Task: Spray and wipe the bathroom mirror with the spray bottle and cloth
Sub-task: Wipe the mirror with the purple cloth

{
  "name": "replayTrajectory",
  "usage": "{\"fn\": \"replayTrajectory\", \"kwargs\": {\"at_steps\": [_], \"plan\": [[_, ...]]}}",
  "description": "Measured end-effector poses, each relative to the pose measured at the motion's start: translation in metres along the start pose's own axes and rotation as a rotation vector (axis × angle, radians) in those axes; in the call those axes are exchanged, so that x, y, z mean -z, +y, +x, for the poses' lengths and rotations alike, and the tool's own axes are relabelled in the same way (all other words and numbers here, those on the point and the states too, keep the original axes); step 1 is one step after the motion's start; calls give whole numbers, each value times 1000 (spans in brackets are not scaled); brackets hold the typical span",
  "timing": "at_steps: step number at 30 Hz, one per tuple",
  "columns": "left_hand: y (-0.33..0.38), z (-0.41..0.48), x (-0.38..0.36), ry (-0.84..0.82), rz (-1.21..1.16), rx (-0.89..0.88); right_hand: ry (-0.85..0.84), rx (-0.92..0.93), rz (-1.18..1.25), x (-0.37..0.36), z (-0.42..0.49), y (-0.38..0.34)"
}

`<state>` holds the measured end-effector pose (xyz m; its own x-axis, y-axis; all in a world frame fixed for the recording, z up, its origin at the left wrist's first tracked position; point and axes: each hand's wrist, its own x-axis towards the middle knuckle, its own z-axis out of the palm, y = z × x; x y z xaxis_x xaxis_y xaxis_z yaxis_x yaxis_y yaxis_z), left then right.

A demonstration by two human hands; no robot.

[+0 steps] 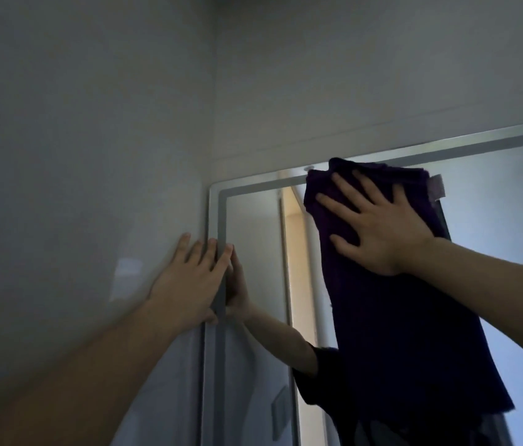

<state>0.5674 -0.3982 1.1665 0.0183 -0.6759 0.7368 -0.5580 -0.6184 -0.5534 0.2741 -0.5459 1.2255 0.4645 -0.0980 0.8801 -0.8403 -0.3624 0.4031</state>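
Purple terry cloth [395, 317] hangs at the top edge of the grey-framed bathroom mirror [255, 226], pressed by the right hand [382, 233], fingers spread and holding nothing. The left hand [186, 284] rests straight-fingered on the mirror's left frame. Wiping seems under way; the spray bottle is unseen.

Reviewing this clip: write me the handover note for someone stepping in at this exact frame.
Left hand: open, flat against the wall and the left frame edge of the mirror.
Right hand: open, fingers spread, pressing the purple cloth on the glass near the top edge; the rest of the cloth hangs below.
Spray bottle: not in view.
Done: wiping is under way at the top; whether spraying happened cannot be told.
Left: probably wipe on down the glass; which parts are already clean does not show.
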Motion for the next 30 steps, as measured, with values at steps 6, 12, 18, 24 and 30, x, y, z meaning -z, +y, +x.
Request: {"fn": "replayTrajectory", "kwargs": {"at_steps": [6, 12, 18, 24, 30], "plan": [[0, -3, 0, -9, -39, -7, 38, -87, 81, 0, 60, -43], [0, -1, 0, -12, -7, -28, 40, 47, 110, -1, 112, -109], [2, 2, -3, 20, -10, -33, -26, 212, 102, 0, 143, -152], [-3, 1, -2, -12, -31, -53, -41, 285, 152, 8, 141, -149], [-4, -2, 10, -48, -247, -33, -30, 308, 139, 0, 122, -151]]}}
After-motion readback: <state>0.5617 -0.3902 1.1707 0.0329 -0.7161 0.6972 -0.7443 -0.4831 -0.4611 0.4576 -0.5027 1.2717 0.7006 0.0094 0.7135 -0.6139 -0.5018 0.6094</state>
